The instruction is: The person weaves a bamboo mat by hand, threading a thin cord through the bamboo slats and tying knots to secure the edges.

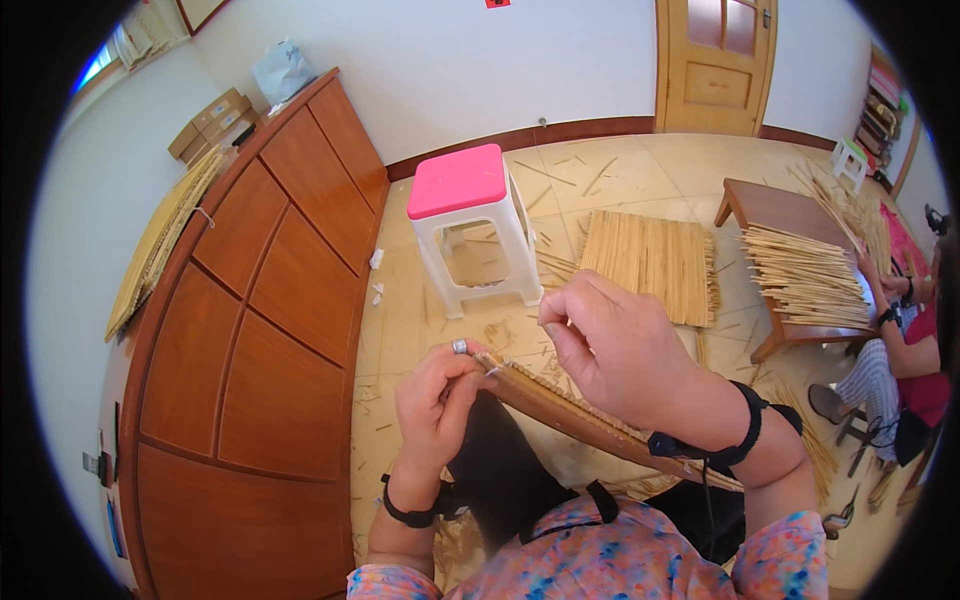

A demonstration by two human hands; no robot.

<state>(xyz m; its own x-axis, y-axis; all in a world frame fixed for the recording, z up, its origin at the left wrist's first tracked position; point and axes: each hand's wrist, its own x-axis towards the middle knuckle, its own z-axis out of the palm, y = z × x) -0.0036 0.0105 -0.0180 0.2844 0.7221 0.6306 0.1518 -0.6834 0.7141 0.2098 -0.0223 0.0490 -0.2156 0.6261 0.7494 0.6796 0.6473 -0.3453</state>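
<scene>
A long panel of bound plant stalks (574,412) slants across my lap, with a ridged edge along its upper side. My left hand (442,397), with a ring on one finger, pinches the panel's near-left end, where a bit of pale cord (493,370) shows. Above the panel and to the right, my right hand (607,337) is raised clear of it, thumb and index finger brought together. Whether a thin thread lies between those fingertips I cannot tell. Each wrist wears a black strap.
A white stool with a pink seat (459,180) stands ahead, beside a flat stalk mat (649,262) on the littered floor. Wooden cabinets (300,337) line the left. At right, a low wooden table (795,206) bears cut stalks (806,274), near a seated person (911,352).
</scene>
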